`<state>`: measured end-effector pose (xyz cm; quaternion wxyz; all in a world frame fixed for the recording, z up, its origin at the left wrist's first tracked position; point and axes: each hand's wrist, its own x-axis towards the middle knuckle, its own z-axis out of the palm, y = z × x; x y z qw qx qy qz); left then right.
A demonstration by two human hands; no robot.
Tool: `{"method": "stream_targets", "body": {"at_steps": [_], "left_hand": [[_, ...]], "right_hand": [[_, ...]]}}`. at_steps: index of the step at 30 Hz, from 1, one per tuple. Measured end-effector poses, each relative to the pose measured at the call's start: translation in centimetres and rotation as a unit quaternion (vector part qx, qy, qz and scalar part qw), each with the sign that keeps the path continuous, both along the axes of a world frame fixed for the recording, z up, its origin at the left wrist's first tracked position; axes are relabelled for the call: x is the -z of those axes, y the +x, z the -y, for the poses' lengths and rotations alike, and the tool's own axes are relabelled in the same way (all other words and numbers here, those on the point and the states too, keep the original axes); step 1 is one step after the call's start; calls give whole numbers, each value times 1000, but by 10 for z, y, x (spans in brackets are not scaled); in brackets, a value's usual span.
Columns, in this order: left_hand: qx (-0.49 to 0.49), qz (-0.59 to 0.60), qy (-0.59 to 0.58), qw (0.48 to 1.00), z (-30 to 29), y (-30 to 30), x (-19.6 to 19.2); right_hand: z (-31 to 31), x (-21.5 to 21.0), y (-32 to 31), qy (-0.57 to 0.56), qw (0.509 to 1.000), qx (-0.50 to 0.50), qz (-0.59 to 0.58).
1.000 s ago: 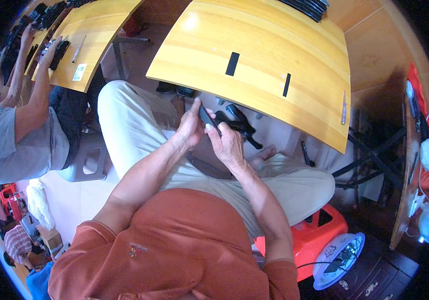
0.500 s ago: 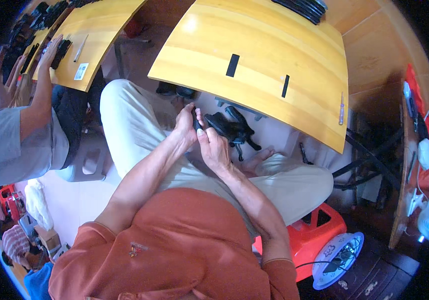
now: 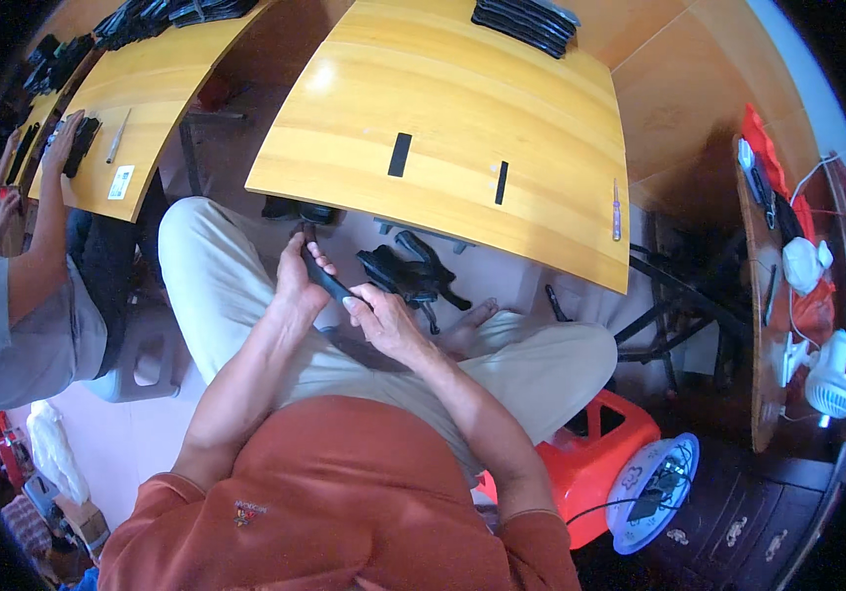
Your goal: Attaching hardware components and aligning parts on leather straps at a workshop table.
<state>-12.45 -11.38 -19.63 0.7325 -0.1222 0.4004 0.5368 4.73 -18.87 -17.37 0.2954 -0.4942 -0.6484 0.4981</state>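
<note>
A long, narrow black strip (image 3: 330,286) stretches between my two hands, in front of the table and above my lap. Its upper part lies in my left hand (image 3: 299,275), whose fingers curl round it. The lower end is pinched by my right hand (image 3: 384,323), with the thumb on top. What the strip is made of I cannot make out. Beyond my hands, a heap of black pieces (image 3: 408,271) lies down by the floor under the table edge.
The yellow wooden table (image 3: 344,108) carries two black strips (image 3: 399,155), a screwdriver (image 3: 617,212) and a stack of black packs (image 3: 525,26). At the left, a person in grey (image 3: 33,295) works at another table. A red stool (image 3: 590,463) and a basin (image 3: 654,497) stand at my right.
My hands have moved apart, and more of the black strip shows between them. The whole view has shifted, so the tables appear further left.
</note>
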Motion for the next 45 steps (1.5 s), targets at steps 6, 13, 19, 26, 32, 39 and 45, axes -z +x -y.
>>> {"method": "stream_targets", "body": {"at_steps": [6,13,19,26,32,39,45], "left_hand": [[17,43,-33,998,3,-10,-34],[-13,57,4,998,16,-24,-68],[-29,69,11,997,23,-41,-69],[-17,118,19,993,22,-40,-99],[12,78,128,989,23,-33,-130],[89,-56,275,956,25,6,-143],[188,-140,324,917,19,15,-147]], "right_hand": [[18,-40,-10,85,996,-7,-35],[19,-59,-12,-37,991,-53,-115],[24,-65,-19,-33,980,-108,-161],[21,-83,-10,-29,980,-115,-162],[17,-73,-5,-97,943,-56,-313],[-11,-87,16,-145,931,27,-333],[-25,-86,33,-186,901,74,-385]]}}
